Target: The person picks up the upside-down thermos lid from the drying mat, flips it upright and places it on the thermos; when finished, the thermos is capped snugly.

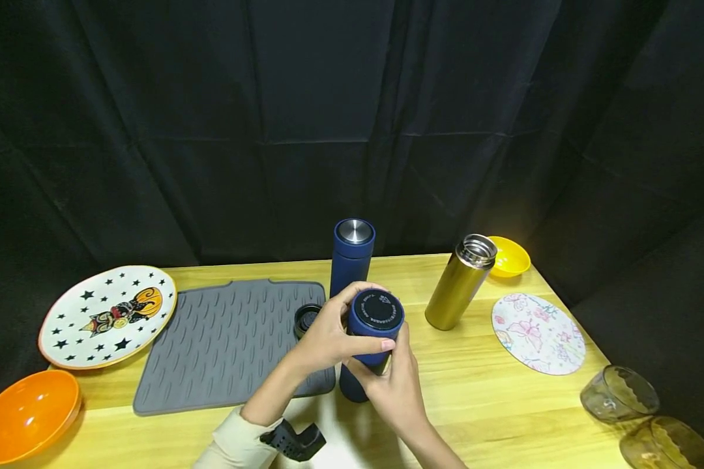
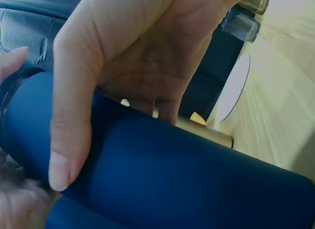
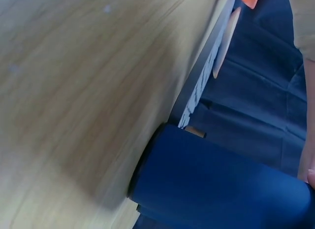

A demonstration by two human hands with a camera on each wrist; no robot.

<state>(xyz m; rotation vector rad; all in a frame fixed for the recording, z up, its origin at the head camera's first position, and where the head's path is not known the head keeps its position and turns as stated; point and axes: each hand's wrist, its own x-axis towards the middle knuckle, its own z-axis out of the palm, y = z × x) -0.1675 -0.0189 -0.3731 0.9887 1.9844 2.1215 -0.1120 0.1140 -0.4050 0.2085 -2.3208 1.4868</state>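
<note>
A black curtain (image 1: 328, 98) is covering the whole back of the place, and in both wrist views it is looking more blue. Before it, the pale wooden table (image 1: 475, 404) is extending; the head view is giving it from above, while the right wrist view is showing the grain closely and a soft shadow beside the bottle. On the left, a grey ridged mat (image 1: 229, 339) is lying flat, and a starry plate (image 1: 105, 319) is resting partly over its edge. An orange bowl (image 1: 26, 417) is standing nearer.

In the middle, the held bottle (image 2: 187, 165), dark blue, is standing upright beside the mat. Only the head view is presenting its black top with small printing; the right wrist view is presenting its base at the wood. The left hand (image 1: 322, 335) is curling round the upper part, and the left wrist view is making clear its thumb across the side. The right hand (image 1: 396, 391) is gripping too, thumb and fingers around the bottle, but its own wrist view is hardly showing it.

A second blue bottle (image 1: 351, 260) is standing behind; to the right, an uncapped gold bottle (image 1: 457, 286), a floral disc (image 1: 538, 333), two glasses (image 1: 618, 394) and a yellow bowl (image 1: 509, 257). A black cap-like piece (image 1: 307, 317) is sitting by the left hand.
</note>
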